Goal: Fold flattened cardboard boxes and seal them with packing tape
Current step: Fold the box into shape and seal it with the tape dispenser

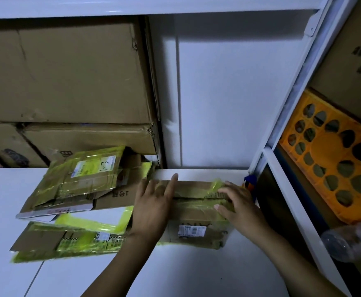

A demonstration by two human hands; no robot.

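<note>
Both hands press on the cardboard box point(194, 213), gripping nothing: left hand point(151, 209) flat, right hand point(238, 207) slightly bent. Box sits on the surface point(196, 275) under them; flattened boxes point(78, 189) just left of left hand.

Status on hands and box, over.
Left hand flat on small brown cardboard box; right hand pressing its yellow-taped end. Flattened taped cardboard sheets lie beside left hand.

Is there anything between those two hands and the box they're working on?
Nothing visible. The left hand lies flat on top of the box, and the right hand touches its yellow-taped right end. The flattened boxes lie off to the left.
</note>
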